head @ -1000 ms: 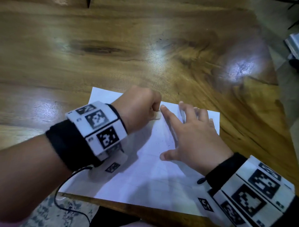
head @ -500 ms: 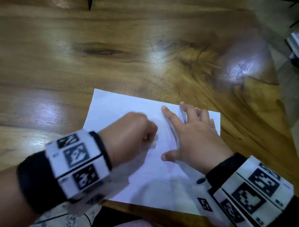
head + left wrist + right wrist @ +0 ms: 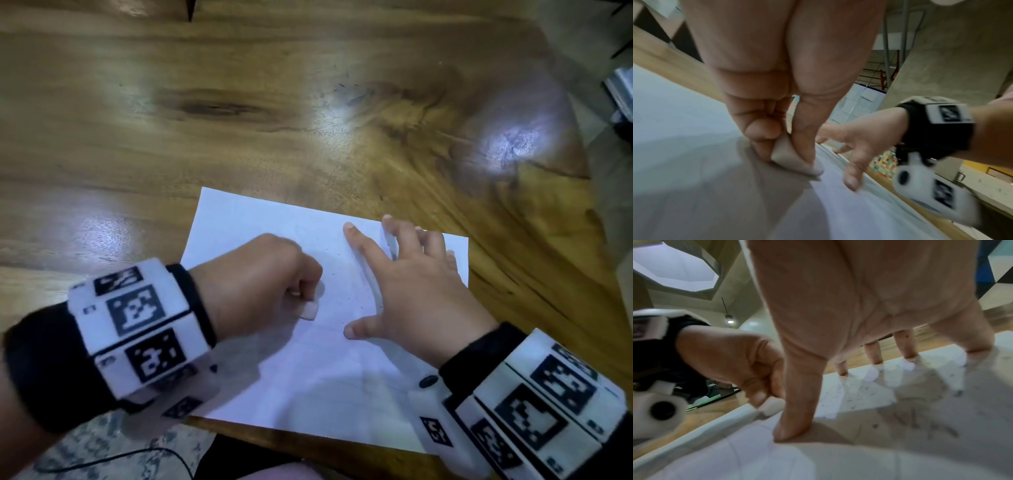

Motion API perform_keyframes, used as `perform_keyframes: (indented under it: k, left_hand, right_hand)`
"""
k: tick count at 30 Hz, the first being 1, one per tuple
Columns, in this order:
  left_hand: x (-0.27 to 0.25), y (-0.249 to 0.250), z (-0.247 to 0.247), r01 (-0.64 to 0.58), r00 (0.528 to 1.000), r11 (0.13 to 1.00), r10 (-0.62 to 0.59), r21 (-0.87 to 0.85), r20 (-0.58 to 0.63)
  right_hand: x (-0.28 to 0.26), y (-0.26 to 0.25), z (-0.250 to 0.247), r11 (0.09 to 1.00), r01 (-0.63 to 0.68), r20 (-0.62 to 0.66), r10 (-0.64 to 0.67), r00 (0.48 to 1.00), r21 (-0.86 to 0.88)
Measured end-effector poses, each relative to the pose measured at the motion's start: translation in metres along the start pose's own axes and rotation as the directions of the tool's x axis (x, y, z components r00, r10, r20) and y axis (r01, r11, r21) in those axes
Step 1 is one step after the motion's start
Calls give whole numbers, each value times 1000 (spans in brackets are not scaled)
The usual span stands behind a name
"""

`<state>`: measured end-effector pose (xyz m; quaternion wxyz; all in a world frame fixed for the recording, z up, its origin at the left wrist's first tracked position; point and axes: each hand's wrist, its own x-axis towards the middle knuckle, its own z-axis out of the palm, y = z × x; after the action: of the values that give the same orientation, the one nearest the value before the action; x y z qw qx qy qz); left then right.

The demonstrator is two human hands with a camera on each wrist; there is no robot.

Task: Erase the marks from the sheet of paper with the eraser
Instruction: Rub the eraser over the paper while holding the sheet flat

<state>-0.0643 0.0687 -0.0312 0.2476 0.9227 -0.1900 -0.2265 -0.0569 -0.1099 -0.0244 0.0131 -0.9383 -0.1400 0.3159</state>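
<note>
The head view looks down and forward from above the near edge of the wooden table [image 3: 308, 137], taking in the whole sheet of paper [image 3: 260, 226] and both wrists from a moderate height. The left wrist view sits very low and close under the left hand [image 3: 777, 81], facing right across the sheet toward the right hand [image 3: 859, 142]. The right wrist view, equally low and close beneath the right hand [image 3: 849, 305], faces left and far, toward the left hand [image 3: 731, 356]. All three share the middle of the sheet; the room behind looks blurred, perhaps a ceiling.
</note>
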Motion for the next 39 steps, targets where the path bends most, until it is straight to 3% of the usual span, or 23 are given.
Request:
perform_keyframes:
  k: [3, 6, 9, 11, 18, 21, 24, 27, 32, 36, 39]
  left_hand:
    - [26, -2, -15, 56, 985, 997, -49, 43, -163]
    - [31, -3, -17, 71, 974, 997, -65, 19, -215]
    - [1, -6, -4, -9, 994, 1000, 9, 3, -112]
    - [-7, -7, 1, 16, 1000, 1000, -16, -6, 5]
    - [30, -2, -15, 66, 977, 998, -64, 0, -201]
    - [0, -3, 2, -29, 993, 1000, 28, -4, -112]
    - [-15, -3, 13, -12, 999, 1000, 12, -21, -35]
    - [-17, -4, 14, 8, 998, 1000, -9, -13, -54]
    - [-22, 0, 15, 38, 996, 999, -40, -21, -83]
    - [-11, -3, -1, 106, 994, 991, -108, -79, -27]
    - [16, -11, -26, 188, 965, 972, -210, -140, -160]
  right_hand:
    - [1, 0, 0, 1000, -3, 3, 3, 1000, 2]
    - [1, 0, 0, 1000, -4, 1, 4, 1000, 5]
    - [1, 0, 0, 1000, -2, 0, 2, 1000, 9]
    - [0, 0, 0, 1000, 0, -2, 0, 1000, 11]
    - [3, 1, 2, 1000, 0, -7, 0, 1000, -4]
    - [1, 0, 1, 1000, 8, -14, -7, 1000, 20]
    - [-1, -1, -1, 1000, 11, -10, -11, 1000, 22]
    - [-2, -4, -2, 999, 24, -10, -24, 1000, 24]
    - [6, -16, -3, 975, 205, -136, -192, 972, 88]
    - [12, -20, -1, 976, 208, -152, -196, 969, 70]
    - [11, -20, -1, 979, 195, -145, -185, 972, 57]
